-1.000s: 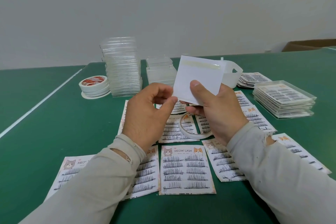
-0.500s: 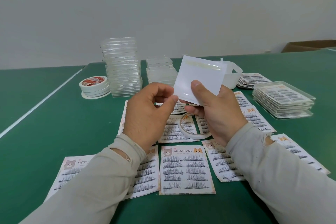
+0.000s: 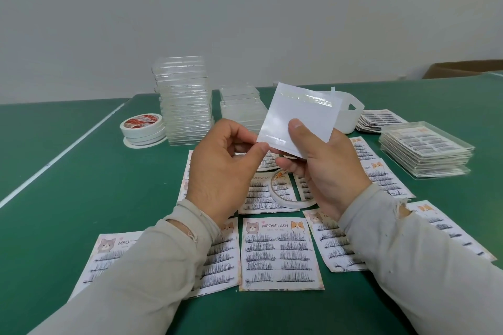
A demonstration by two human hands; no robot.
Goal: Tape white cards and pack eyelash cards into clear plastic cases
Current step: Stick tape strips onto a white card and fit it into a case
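The right hand [image 3: 324,168] held a white card [image 3: 299,114] up above the table [image 3: 81,198], thumb pressed on the card's face and fingers curled behind it. A glossy strip of tape [image 3: 313,99] ran along the card's far edge, and another short glossy strip lay at its near left corner. The left hand [image 3: 223,171] met that corner, thumb and forefinger pinched together at the card's edge; whether they gripped the card or a tape liner could not be told.

Below the hands, eyelash cards [image 3: 280,253] printed "MEOW LASH" lay spread flat on the green table, side by side and partly overlapping. A thin tape ring [image 3: 288,200] rested on the cards between the wrists. At far left stood a stack of tape rolls [image 3: 143,128], and just right of it a tall stack of clear cases [image 3: 185,106], then a shorter stack [image 3: 242,106]. A white bin [image 3: 347,114] sat behind the card. At far right lay a pile of eyelash cards [image 3: 381,119] and, nearer, a stack of packed cases [image 3: 426,149]. A white line crossed the table at left. A plain pale wall [image 3: 245,8] rose behind, with a cardboard box [image 3: 468,68] at its far right.
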